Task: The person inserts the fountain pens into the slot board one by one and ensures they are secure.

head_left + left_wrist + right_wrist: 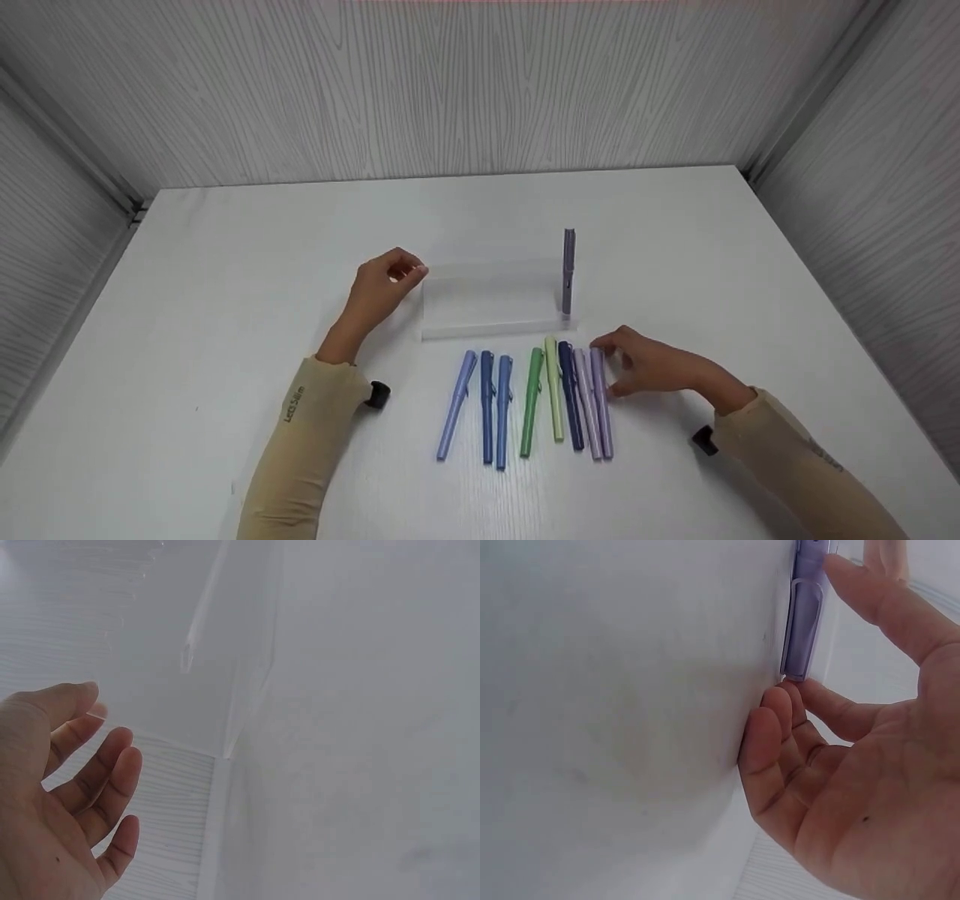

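A clear plastic rack (495, 300) stands in mid-table. My left hand (381, 289) pinches its left edge between thumb and forefinger; the other fingers curl loosely in the left wrist view. Upright at the rack's right end is a dark purple pen (568, 270). In front lies a row of capped pens, with a light purple pen (602, 405) at the far right. My right hand (652, 364) holds that pen near its cap. In the right wrist view, the thumb touches the side of the purple pen (806, 622) and the forefinger meets its cap end.
Left of the held pen lie another light purple pen (588, 405), a navy pen (571, 397), a lime pen (554, 390), a green pen (532, 405) and several blue pens (487, 409). The white table (262, 247) meets a grey wood-grain panel (450, 90) at the back.
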{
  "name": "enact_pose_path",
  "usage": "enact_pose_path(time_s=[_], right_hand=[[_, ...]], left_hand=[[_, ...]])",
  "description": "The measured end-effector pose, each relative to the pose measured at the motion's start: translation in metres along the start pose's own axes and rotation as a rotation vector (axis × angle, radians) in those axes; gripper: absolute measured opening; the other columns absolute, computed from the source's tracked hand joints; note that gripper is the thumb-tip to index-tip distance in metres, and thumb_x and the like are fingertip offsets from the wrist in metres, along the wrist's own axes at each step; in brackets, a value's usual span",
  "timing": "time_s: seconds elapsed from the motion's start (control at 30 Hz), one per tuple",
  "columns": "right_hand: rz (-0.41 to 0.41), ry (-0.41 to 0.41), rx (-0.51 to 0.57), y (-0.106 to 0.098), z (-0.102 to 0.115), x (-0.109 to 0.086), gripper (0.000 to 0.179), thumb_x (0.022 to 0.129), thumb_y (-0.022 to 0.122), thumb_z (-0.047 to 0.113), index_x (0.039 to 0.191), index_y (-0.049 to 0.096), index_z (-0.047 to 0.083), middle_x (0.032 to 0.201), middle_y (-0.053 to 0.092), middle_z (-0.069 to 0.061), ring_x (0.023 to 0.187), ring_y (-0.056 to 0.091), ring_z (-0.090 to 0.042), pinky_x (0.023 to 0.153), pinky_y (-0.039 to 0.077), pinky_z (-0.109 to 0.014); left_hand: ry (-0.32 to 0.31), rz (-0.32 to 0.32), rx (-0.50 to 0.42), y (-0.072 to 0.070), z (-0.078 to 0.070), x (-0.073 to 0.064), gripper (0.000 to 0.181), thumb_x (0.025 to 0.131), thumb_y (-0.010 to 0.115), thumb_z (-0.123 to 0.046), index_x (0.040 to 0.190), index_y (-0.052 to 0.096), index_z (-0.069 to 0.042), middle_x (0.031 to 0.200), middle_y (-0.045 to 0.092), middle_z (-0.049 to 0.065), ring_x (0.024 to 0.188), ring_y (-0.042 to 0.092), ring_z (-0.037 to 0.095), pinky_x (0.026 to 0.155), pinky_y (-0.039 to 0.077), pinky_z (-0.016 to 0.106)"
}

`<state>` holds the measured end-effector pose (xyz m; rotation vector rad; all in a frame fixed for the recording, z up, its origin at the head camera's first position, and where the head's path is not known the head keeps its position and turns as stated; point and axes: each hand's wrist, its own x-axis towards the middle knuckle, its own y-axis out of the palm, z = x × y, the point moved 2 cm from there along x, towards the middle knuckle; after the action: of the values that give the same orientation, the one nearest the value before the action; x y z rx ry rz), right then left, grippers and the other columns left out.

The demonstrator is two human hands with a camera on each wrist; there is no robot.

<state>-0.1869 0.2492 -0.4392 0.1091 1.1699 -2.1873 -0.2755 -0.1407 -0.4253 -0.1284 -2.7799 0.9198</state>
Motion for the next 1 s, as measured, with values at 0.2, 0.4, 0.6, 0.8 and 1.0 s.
enact_pose_path(time_s=[0.2, 0.4, 0.6, 0.8, 1.0], right_hand=[[-0.013, -0.022, -0.014, -0.0005, 0.001, 0.0004, 0.064, 0.08, 0.077, 0.018, 0.136, 0.048, 0.007, 0.119, 0.048, -0.009, 0.099, 0.043, -0.021, 0.082, 0.041, -0.031], [-0.022, -0.015, -0.022, 0.0005, 0.0005, 0.0017, 0.061, 0.081, 0.076, 0.015, 0.135, 0.048, 0.007, 0.12, 0.048, -0.008, 0.097, 0.043, -0.021, 0.081, 0.041, -0.03], [-0.035, -0.035, -0.034, 0.0025, -0.0003, 0.0008, 0.06, 0.081, 0.073, 0.012, 0.134, 0.046, 0.004, 0.117, 0.05, -0.008, 0.095, 0.044, -0.019, 0.08, 0.041, -0.029], [-0.052, -0.033, -0.026, 0.0027, -0.0003, 0.0012, 0.06, 0.081, 0.07, 0.008, 0.135, 0.042, 0.002, 0.113, 0.053, -0.009, 0.092, 0.046, -0.019, 0.077, 0.042, -0.028], [-0.05, -0.045, -0.017, -0.0002, 0.0029, 0.0003, 0.058, 0.084, 0.064, 0.005, 0.137, 0.039, 0.004, 0.111, 0.058, -0.012, 0.088, 0.052, -0.018, 0.077, 0.047, -0.029]], left_hand=[[0.023, -0.007, -0.008, -0.0003, 0.0, 0.0012, 0.023, 0.094, 0.063, -0.029, 0.104, 0.068, -0.009, 0.094, 0.066, 0.01, 0.088, 0.058, 0.022, 0.078, 0.046, 0.031], [0.036, -0.015, -0.006, 0.001, 0.0016, 0.0024, 0.023, 0.094, 0.064, -0.03, 0.104, 0.068, -0.01, 0.094, 0.067, 0.01, 0.088, 0.06, 0.022, 0.078, 0.046, 0.032], [0.026, -0.014, 0.0, 0.0025, 0.0023, 0.0021, 0.023, 0.094, 0.064, -0.031, 0.103, 0.068, -0.01, 0.092, 0.067, 0.01, 0.087, 0.06, 0.022, 0.076, 0.045, 0.031], [0.037, -0.015, -0.017, 0.0025, 0.0026, 0.0018, 0.023, 0.094, 0.064, -0.03, 0.103, 0.068, -0.01, 0.091, 0.068, 0.01, 0.086, 0.06, 0.022, 0.076, 0.045, 0.031], [0.038, -0.017, -0.018, 0.0019, 0.0025, 0.002, 0.023, 0.094, 0.064, -0.031, 0.103, 0.068, -0.01, 0.091, 0.067, 0.011, 0.086, 0.06, 0.021, 0.075, 0.046, 0.031]])
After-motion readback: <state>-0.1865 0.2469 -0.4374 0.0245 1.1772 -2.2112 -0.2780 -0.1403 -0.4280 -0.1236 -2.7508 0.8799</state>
